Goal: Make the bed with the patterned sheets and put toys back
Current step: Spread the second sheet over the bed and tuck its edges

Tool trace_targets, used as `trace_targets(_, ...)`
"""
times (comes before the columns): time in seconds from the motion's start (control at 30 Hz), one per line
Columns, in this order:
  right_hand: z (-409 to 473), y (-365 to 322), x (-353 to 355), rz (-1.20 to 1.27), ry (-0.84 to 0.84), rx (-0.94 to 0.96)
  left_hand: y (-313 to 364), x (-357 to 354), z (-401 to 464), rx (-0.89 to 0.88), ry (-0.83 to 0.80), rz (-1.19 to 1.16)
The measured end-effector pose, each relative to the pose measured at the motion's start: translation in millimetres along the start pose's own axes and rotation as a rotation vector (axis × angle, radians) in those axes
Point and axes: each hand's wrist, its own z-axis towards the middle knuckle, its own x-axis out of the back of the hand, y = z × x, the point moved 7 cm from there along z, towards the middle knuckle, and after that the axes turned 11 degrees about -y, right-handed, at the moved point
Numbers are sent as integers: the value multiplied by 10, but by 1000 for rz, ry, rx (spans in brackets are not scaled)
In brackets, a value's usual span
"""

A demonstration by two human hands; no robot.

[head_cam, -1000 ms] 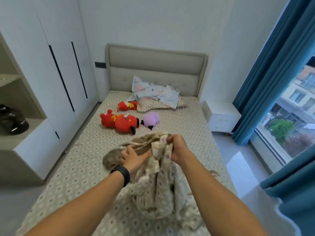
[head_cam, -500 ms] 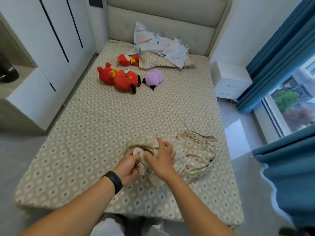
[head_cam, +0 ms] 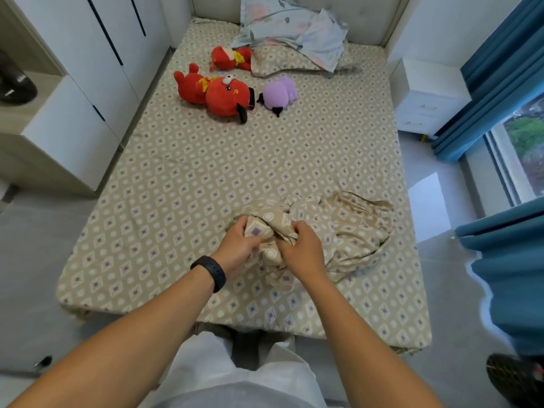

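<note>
Both hands are down on the bed now, where a second ago they held the bundle up in the air. The left hand (head_cam: 240, 248) and the right hand (head_cam: 303, 250) each grip a fold of the crumpled patterned cloth (head_cam: 338, 231), which has come down onto the fitted sheet (head_cam: 182, 201) near the foot of the bed, right of the middle. Fingers of both hands curl into the fabric and lie close together, so the person seems to be hunting for an edge or opening, not spreading it yet. That suggests the bed-making is only at its start with this piece.

What the piece is stays unclear: it could be a pillowcase or a small cover, since its pattern matches the sheet beneath and its outline blends in. Its far side trails toward the right edge of the bed in loose gathers.

Farther up, the large red plush toy (head_cam: 217, 92) lies on its side with the purple plush toy (head_cam: 279, 94) just beside it; a smaller red toy (head_cam: 231, 58) rests against a patterned pillow (head_cam: 279, 61). A pale floral cloth (head_cam: 297, 33) is heaped over that pillow at the headboard, its top cut off by the frame. None of the toys are put away yet. A shoe at the lower right corner is half out of view.
</note>
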Motion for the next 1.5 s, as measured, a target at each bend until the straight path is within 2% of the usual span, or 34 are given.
trace_targets(0.07,-9,159,79,65,1,-50,-100,133,-18,14,46,95)
trace_targets(0.13,-52,343,251,126,80,-140,-273,376,-16,56,145,120)
trace_targets(0.23,-172,615,756,208,447,-261,-471,816,-8,120,334,215)
trace_targets(0.33,-312,680,1322,340,870,-208,-492,1212,-136,177,630,209)
trace_targets(0.4,-309,529,1537,348,954,-127,-347,1264,-141,132,727,265)
trace_targets(0.47,-227,276,1547,386,851,-95,-185,1056,-25,122,643,411)
trace_targets(0.53,-43,-25,1301,409,569,-66,-100,730,67,192,534,654)
trace_targets(0.6,60,-300,897,317,245,1,63,343,92,68,448,754)
trace_targets(0.63,63,-361,710,270,149,40,111,112,115,-10,338,703)
trace_targets(0.67,35,-382,544,243,94,73,74,-108,134,-34,171,550)
trace_targets(0.73,-35,-298,296,205,40,106,-124,-509,95,98,-166,113)
trace_targets(0.77,-55,-253,202,164,16,124,-215,-599,66,157,-271,-42)
trace_targets(0.83,-123,-153,78,76,1,169,-384,-629,14,174,-437,-62)
trace_targets(0.9,-197,-97,19,13,-5,213,-472,-632,-73,158,-536,167)
trace_targets(0.97,-211,-114,-39,-110,-49,195,-460,-693,-95,84,-492,375)
trace_targets(1.0,-208,-118,-85,-151,-69,174,-411,-705,-84,63,-407,334)
trace_targets(1.07,-232,-125,-129,-21,-75,144,-397,-627,-42,103,-228,15)
trace_targets(1.13,-287,-64,-80,263,21,117,-381,-568,-2,144,-225,-337)
trace_targets(1.2,-368,42,-16,314,101,127,-316,-547,-14,167,-265,-498)
trace_targets(1.3,-364,169,-127,360,-32,146,-280,-515,-97,174,-284,-593)
trace_targets(1.4,-338,195,-257,467,-199,158,-272,-425,-105,115,-278,-792)
trace_targets(1.5,-390,168,-380,380,-331,203,-290,-291,-128,92,-223,-968)
